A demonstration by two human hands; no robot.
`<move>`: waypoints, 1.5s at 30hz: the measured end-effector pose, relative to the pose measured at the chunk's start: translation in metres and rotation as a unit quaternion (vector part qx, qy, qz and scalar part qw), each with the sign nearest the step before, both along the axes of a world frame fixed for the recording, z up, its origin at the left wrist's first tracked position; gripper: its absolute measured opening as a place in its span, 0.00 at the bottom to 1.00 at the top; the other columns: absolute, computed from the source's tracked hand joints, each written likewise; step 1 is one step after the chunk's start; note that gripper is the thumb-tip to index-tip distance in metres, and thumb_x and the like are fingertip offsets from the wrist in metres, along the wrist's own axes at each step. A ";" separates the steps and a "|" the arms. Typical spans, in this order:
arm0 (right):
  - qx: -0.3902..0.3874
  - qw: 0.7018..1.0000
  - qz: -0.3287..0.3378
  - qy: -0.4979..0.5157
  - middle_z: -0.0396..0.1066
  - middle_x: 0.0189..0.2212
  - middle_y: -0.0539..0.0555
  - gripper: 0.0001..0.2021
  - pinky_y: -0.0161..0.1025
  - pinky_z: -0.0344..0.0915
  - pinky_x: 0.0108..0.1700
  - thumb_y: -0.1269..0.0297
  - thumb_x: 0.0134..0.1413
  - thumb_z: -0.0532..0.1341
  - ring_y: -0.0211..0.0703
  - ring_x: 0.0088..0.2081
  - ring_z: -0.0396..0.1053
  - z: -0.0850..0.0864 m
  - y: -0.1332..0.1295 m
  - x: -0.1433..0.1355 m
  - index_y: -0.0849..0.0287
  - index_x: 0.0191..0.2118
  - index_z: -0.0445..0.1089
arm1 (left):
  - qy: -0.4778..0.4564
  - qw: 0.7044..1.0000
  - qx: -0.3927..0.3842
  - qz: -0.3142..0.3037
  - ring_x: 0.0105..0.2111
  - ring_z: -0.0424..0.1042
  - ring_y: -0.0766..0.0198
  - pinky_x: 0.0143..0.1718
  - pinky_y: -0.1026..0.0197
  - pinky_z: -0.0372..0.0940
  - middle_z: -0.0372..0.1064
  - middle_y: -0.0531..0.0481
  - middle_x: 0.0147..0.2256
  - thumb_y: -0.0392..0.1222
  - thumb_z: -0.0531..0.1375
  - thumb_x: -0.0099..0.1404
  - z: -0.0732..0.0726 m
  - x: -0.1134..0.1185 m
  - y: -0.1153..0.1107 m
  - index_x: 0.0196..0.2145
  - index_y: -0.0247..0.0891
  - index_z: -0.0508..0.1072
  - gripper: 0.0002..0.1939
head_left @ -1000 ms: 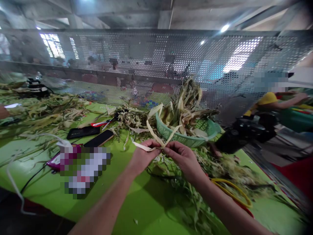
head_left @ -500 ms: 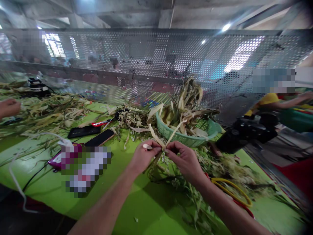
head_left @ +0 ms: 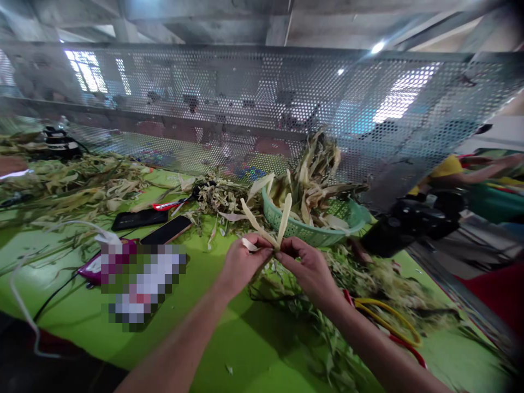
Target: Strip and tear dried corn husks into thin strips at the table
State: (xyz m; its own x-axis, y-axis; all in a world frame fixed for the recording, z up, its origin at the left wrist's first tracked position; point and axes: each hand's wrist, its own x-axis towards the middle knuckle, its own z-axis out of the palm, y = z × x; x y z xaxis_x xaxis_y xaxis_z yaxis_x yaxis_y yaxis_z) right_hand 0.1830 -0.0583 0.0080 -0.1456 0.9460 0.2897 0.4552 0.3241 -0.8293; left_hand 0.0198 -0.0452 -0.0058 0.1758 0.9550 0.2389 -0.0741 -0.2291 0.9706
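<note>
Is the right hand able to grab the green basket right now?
Probably not at once: the right hand and left hand both pinch husk strips. The green basket sits just beyond, with nothing between, so letting go would free it.

Pixelated patch [head_left: 141, 286] hides item on table; co-worker's arm [head_left: 489, 170] (right edge) cut off.

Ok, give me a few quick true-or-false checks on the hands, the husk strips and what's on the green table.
1. Both hands, left hand and right hand, pinch pale dried husk strips. True.
2. The teal plastic mesh basket lies behind the hands. True.
3. The basket is empty. False: it is heaped with dried husks.
4. The two black phones lie right of the hands. False: they lie to the left.
5. The lime green table is bare of scraps. False: husk scraps litter it.
</note>
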 end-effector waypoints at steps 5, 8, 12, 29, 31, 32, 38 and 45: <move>-0.002 1.000 0.003 0.000 0.63 0.23 0.48 0.06 0.35 0.56 0.30 0.62 0.51 0.60 0.38 0.27 0.59 0.001 0.000 0.000 0.59 0.29 0.67 | -0.098 0.991 -0.082 -0.032 0.29 0.67 0.65 0.34 0.62 0.62 0.71 0.50 0.26 0.40 0.66 0.51 -0.001 0.002 0.001 0.27 0.35 0.75 0.07; -0.011 1.000 0.012 0.010 0.64 0.24 0.48 0.06 0.35 0.56 0.31 0.62 0.51 0.60 0.39 0.27 0.59 0.002 0.000 0.000 0.59 0.30 0.67 | -0.135 0.984 -0.112 -0.034 0.29 0.67 0.66 0.36 0.62 0.62 0.70 0.50 0.26 0.41 0.66 0.51 -0.003 0.002 0.003 0.28 0.34 0.75 0.08; -0.016 0.999 0.016 0.033 0.64 0.25 0.49 0.09 0.35 0.57 0.31 0.58 0.52 0.60 0.39 0.28 0.60 0.002 0.000 -0.001 0.58 0.31 0.67 | -0.120 0.988 -0.088 -0.048 0.30 0.66 0.67 0.36 0.64 0.61 0.70 0.52 0.28 0.43 0.67 0.51 -0.004 0.001 0.004 0.31 0.35 0.74 0.10; -0.043 0.997 0.028 0.052 0.65 0.24 0.49 0.15 0.34 0.57 0.30 0.51 0.53 0.61 0.38 0.27 0.60 -0.006 0.002 -0.001 0.59 0.28 0.69 | -0.204 0.964 -0.161 -0.061 0.27 0.66 0.71 0.32 0.66 0.61 0.69 0.52 0.27 0.43 0.71 0.45 -0.004 0.002 0.000 0.33 0.33 0.73 0.18; -0.045 0.997 0.036 0.047 0.65 0.23 0.48 0.15 0.34 0.57 0.30 0.52 0.52 0.62 0.38 0.27 0.60 -0.005 0.002 -0.002 0.59 0.27 0.69 | -0.228 0.955 -0.179 -0.059 0.26 0.66 0.71 0.31 0.66 0.61 0.68 0.53 0.26 0.43 0.71 0.45 -0.004 0.003 0.000 0.31 0.33 0.73 0.17; -0.046 0.997 0.040 0.047 0.64 0.22 0.48 0.14 0.34 0.57 0.30 0.52 0.52 0.62 0.38 0.26 0.60 -0.006 0.002 -0.003 0.59 0.27 0.69 | -0.245 0.948 -0.192 -0.060 0.25 0.65 0.71 0.30 0.66 0.61 0.68 0.53 0.25 0.42 0.71 0.44 -0.004 0.004 0.000 0.30 0.34 0.72 0.17; -0.070 0.994 0.059 0.067 0.65 0.21 0.48 0.13 0.35 0.57 0.29 0.54 0.51 0.63 0.38 0.25 0.60 -0.006 0.001 -0.005 0.59 0.25 0.67 | -0.308 0.922 -0.223 -0.066 0.22 0.63 0.73 0.26 0.67 0.59 0.66 0.55 0.23 0.40 0.71 0.43 -0.003 0.004 -0.001 0.27 0.34 0.70 0.15; -0.150 0.956 0.056 0.245 0.72 0.32 0.52 0.13 0.37 0.62 0.37 0.56 0.47 0.67 0.40 0.33 0.66 -0.003 0.005 -0.001 0.57 0.38 0.73 | -0.213 0.960 -0.161 -0.080 0.25 0.61 0.73 0.27 0.69 0.58 0.66 0.53 0.28 0.40 0.68 0.50 -0.001 -0.004 0.001 0.30 0.34 0.73 0.11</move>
